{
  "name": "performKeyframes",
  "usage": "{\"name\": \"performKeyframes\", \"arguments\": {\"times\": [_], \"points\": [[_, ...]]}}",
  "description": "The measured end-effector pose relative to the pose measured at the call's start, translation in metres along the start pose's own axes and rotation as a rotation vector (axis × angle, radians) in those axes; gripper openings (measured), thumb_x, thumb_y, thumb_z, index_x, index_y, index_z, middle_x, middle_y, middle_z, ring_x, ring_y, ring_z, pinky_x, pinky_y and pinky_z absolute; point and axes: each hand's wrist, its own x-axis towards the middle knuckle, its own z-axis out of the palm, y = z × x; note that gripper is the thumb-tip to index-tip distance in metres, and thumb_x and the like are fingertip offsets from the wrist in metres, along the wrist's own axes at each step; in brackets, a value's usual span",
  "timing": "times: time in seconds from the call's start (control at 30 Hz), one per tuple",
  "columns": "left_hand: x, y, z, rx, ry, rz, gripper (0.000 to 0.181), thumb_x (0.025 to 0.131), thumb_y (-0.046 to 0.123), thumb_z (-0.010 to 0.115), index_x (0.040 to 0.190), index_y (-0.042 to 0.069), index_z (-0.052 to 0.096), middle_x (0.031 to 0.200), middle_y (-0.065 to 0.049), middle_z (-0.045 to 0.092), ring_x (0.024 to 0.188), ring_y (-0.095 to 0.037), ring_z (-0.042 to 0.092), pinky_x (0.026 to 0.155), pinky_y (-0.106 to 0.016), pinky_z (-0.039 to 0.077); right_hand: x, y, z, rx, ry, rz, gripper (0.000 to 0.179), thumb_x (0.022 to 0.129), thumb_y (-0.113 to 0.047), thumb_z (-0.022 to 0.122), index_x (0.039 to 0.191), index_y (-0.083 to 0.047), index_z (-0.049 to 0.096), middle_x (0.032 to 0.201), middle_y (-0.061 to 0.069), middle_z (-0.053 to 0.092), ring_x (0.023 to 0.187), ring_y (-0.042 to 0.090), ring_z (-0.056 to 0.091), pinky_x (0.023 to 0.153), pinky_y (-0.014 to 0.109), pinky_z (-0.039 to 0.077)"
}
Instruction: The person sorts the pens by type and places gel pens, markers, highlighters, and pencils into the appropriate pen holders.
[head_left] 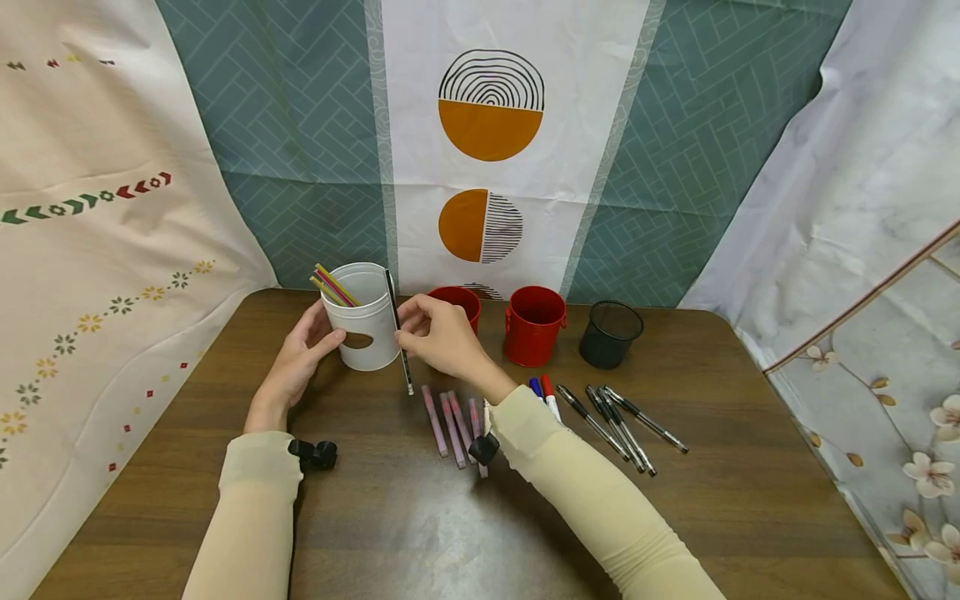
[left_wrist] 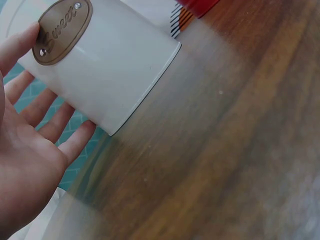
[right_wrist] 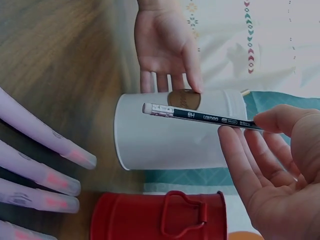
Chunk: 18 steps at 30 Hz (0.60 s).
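A white metal pot [head_left: 366, 337] with a brown oval label [left_wrist: 62, 30] stands at the table's back left. Several yellow and pink pencils [head_left: 333, 286] lean out of its mouth. My left hand [head_left: 296, 367] holds the pot's left side, thumb on the label and fingers round the side. Just right of the pot, my right hand [head_left: 442, 337] pinches a black pencil [right_wrist: 202, 117] between thumb and fingers. This pencil hangs steeply in front of the pot's right side, its eraser end down. The pot hides no part of it.
Two red buckets [head_left: 534, 327] and a black mesh cup [head_left: 611, 335] stand to the right along the back. Several pink-purple markers [head_left: 435, 421] lie in front. Blue and red markers [head_left: 550, 396] and several black pens [head_left: 618, 429] lie further right, partly behind the right sleeve.
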Motion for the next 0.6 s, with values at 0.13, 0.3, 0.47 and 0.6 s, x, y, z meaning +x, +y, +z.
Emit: {"name": "performKeyframes", "arguments": {"times": [0.13,0.3,0.47,0.6], "points": [[0.000,0.000,0.000,0.000,-0.001,0.000,0.075,0.109,0.017,0.061,0.172,0.020,0.020,0.174,-0.018,0.024,0.159,-0.037,0.025,0.105,-0.010,0.041,0.004,-0.002,-0.005,-0.026,0.017,-0.028,0.018,0.095,-0.005,0.076,0.112,-0.004,0.070,0.092,0.010,0.076,0.070,0.013,0.075,0.069,0.024,0.063],[0.001,-0.001,0.000,-0.006,-0.005,0.002,0.074,0.109,0.017,0.061,0.172,0.020,0.020,0.174,-0.017,0.023,0.159,-0.038,0.023,0.106,-0.010,0.041,0.010,-0.005,-0.009,-0.050,0.051,-0.054,0.019,0.095,-0.007,0.076,0.113,-0.004,0.070,0.093,0.009,0.077,0.070,0.014,0.076,0.070,0.023,0.062],[0.001,-0.002,0.000,-0.013,-0.006,0.010,0.074,0.109,0.016,0.060,0.172,0.020,0.020,0.174,-0.017,0.023,0.160,-0.038,0.023,0.105,-0.009,0.041,0.016,-0.009,-0.015,-0.052,0.082,-0.088,0.022,0.096,-0.008,0.076,0.116,-0.003,0.070,0.095,0.009,0.078,0.072,0.015,0.076,0.070,0.024,0.061],[0.001,-0.002,-0.001,-0.018,-0.006,0.009,0.075,0.109,0.016,0.060,0.172,0.019,0.019,0.174,-0.017,0.023,0.160,-0.038,0.023,0.105,-0.009,0.042,0.023,-0.014,-0.019,-0.052,0.099,-0.104,0.025,0.096,-0.009,0.076,0.119,-0.003,0.069,0.097,0.009,0.077,0.075,0.018,0.076,0.070,0.024,0.061]]}}
